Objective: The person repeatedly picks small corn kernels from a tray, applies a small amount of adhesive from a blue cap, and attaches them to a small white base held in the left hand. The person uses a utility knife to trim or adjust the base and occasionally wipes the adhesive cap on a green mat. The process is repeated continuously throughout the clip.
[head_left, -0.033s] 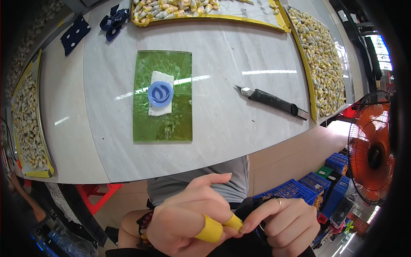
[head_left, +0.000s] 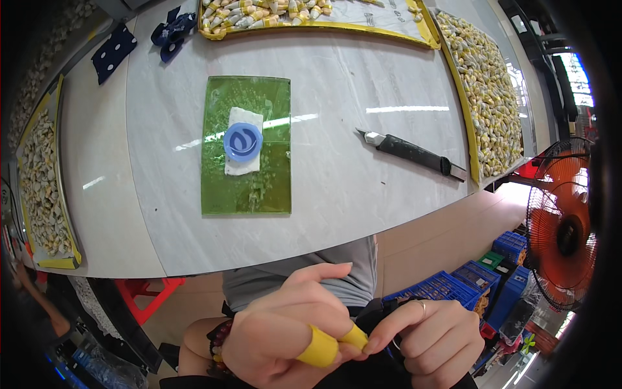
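Observation:
Low in front of my lap, my two hands meet at the fingertips. My left hand (head_left: 278, 330) has yellow tape (head_left: 317, 347) wrapped round two of its digits; one finger sticks out and the others are curled. My right hand (head_left: 440, 343), with a ring on one finger, is closed, and its index fingertip presses against the left hand's taped fingertip. Anything tiny between the fingertips is hidden. On the table, a round blue piece with a leaf-like mark (head_left: 243, 142) sits on a white pad (head_left: 243, 170) upon a green glass plate (head_left: 220, 194). To the right lies a black-handled utility knife (head_left: 411, 152).
Yellow-edged trays of small taped pieces stand at the far side (head_left: 311, 27), right (head_left: 476, 136) and left (head_left: 72, 253). Dark blue cloth bits (head_left: 115, 53) lie far left. An orange fan (head_left: 562, 223), blue crates (head_left: 440, 288) and a red stool (head_left: 149, 301) are beyond the table edge.
My hands, the knife and the plate look the same as before; nothing else has visibly moved.

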`<state>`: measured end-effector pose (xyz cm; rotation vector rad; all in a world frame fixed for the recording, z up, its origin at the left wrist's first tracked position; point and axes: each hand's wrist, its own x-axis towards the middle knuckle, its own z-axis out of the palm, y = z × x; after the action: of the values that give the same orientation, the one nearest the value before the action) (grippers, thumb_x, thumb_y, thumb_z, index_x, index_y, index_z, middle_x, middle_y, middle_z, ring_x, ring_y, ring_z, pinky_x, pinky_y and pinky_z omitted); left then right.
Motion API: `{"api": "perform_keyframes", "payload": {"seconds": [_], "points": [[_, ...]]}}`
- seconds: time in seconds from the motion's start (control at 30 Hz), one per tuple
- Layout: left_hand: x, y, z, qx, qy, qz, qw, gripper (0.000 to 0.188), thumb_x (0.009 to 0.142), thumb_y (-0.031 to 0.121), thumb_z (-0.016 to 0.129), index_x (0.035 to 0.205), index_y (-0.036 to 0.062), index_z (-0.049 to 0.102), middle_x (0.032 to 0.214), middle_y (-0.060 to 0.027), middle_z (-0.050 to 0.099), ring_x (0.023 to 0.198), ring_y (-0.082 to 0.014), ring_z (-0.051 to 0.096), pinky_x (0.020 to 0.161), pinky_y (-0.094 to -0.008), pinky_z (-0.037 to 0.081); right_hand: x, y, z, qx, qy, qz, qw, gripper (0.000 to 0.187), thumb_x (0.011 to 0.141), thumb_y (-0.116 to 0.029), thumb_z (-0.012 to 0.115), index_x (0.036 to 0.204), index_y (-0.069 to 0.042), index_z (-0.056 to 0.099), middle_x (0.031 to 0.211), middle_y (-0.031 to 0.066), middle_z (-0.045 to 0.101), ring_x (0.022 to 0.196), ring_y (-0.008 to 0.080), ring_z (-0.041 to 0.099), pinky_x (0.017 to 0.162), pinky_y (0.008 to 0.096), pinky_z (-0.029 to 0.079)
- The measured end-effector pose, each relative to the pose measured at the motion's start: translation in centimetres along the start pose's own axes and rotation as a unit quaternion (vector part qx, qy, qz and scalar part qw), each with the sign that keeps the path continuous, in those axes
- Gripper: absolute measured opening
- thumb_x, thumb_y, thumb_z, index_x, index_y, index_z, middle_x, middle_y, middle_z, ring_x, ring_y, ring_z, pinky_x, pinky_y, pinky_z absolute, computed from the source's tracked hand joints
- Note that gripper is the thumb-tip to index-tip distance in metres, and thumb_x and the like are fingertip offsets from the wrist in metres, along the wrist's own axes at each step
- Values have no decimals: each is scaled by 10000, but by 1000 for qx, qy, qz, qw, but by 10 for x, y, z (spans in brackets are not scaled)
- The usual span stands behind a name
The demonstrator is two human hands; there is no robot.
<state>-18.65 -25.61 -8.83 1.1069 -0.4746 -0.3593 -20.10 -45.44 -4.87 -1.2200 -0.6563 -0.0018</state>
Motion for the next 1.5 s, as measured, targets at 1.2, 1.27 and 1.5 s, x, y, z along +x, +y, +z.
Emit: {"api": "perform_keyframes", "payload": {"seconds": [1.2,1.27,1.5], "points": [[4,-10,4,1,43,108,993,228,891,19,637,941,102,430,789,-86,649,673,-187,609,950,-568,426,3,0,-2,-13,-25,3,1000,409,880,-133,581,502,-76,437,465,-10,317,376,117,282,722,470,520],[3,-9,3,2,30,98,995,221,888,12,636,934,101,439,793,-90,648,675,-187,610,950,-569,426,3,2,-1,9,-13,-1,1000,413,884,-139,579,501,-80,436,460,-10,321,369,119,284,713,461,516],[2,-15,4,-9,25,104,994,191,888,12,633,880,94,461,800,-92,647,682,-187,611,950,-567,429,0,15,1,112,33,-25,993,402,886,-149,585,513,-83,452,453,-7,335,359,123,300,699,446,517]]}}
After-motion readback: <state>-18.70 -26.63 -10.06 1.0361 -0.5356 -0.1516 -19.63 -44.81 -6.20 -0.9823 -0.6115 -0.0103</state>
